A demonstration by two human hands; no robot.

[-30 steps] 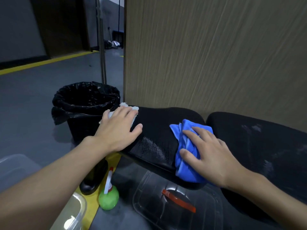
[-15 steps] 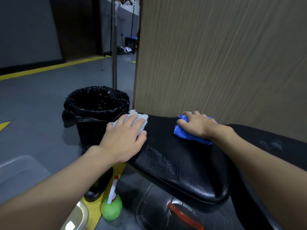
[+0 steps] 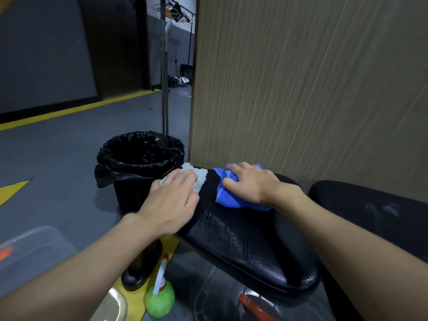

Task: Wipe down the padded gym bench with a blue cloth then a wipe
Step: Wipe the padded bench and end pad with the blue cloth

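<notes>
While L hand (image 3: pixel 171 205) presses flat on wipe (image 3: pixel 199 176), R hand (image 3: pixel 251 184) curled round blue cloth (image 3: pixel 228 199), both on bench (image 3: pixel 250 246)

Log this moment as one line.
left hand flat on white wipe | right hand grips crumpled blue cloth | both on black padded bench

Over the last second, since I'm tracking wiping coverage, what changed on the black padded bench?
The right hand, holding the crumpled blue cloth, slid it from the near edge of the black padded bench seat to its far end, close to the left hand. The left hand stayed flat on the white wipe beside the black-lined bin.
</notes>
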